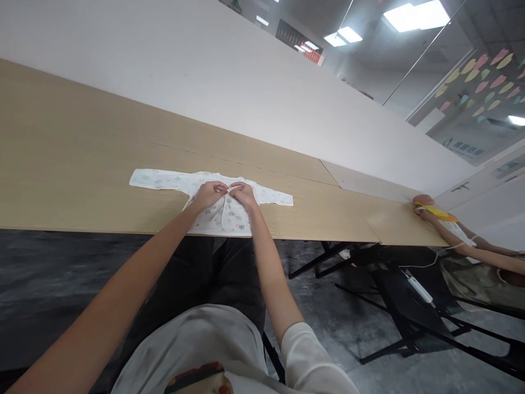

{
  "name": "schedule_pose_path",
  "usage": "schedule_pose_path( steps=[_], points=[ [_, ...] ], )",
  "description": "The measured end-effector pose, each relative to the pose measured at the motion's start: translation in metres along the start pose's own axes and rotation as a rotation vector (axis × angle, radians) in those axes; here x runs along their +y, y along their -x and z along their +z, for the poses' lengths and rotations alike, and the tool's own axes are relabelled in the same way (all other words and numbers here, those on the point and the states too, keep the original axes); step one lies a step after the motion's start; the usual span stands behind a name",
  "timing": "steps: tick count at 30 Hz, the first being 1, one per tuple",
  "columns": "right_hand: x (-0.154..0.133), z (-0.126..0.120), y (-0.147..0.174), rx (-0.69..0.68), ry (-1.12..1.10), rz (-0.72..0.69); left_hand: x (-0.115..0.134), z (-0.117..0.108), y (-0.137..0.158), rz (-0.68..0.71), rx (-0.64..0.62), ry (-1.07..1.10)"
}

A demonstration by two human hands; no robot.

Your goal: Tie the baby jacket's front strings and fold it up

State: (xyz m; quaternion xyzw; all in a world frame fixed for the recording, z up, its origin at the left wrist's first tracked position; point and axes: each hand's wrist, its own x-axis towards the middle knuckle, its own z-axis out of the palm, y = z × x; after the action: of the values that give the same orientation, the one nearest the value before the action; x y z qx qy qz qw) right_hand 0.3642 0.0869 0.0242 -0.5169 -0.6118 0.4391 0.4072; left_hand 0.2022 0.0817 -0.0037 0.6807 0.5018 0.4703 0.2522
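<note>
A small white baby shirt (238,216) with a scattered print lies flat on the table in front of me, both sleeves stretched out sideways. Its lower hem reaches the table's front edge. Near the neckline, my left hand (210,195) pinches the fabric of the front opening. My right hand (243,195) grips the cloth right beside it, fingertips almost touching those of the left. Whatever small fastening may lie between the fingertips is too small and covered to make out.
The long wooden table (82,148) runs along a white partition (164,71). At the far right another person's hands (429,214) hold a doll (441,213) with yellow on it. A black folding chair (410,306) stands right of me, a white power strip (418,287) on it.
</note>
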Motion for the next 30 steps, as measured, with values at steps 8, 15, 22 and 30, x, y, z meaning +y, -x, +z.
schedule_pose_path(
  steps=[8, 15, 22, 30],
  points=[
    [0.001, -0.003, -0.005, -0.047, -0.002, 0.085, 0.001, 0.002, -0.003, 0.01, -0.043, -0.36],
    [0.006, 0.001, -0.005, 0.021, 0.191, 0.024, -0.002, 0.004, -0.004, 0.001, -0.032, -0.481],
    [-0.002, 0.003, 0.003, 0.021, 0.332, -0.042, -0.003, 0.003, -0.005, 0.018, -0.05, -0.489],
    [-0.016, 0.001, 0.013, -0.034, 0.48, -0.087, 0.005, -0.01, 0.003, 0.041, -0.109, -0.493]
  ],
)
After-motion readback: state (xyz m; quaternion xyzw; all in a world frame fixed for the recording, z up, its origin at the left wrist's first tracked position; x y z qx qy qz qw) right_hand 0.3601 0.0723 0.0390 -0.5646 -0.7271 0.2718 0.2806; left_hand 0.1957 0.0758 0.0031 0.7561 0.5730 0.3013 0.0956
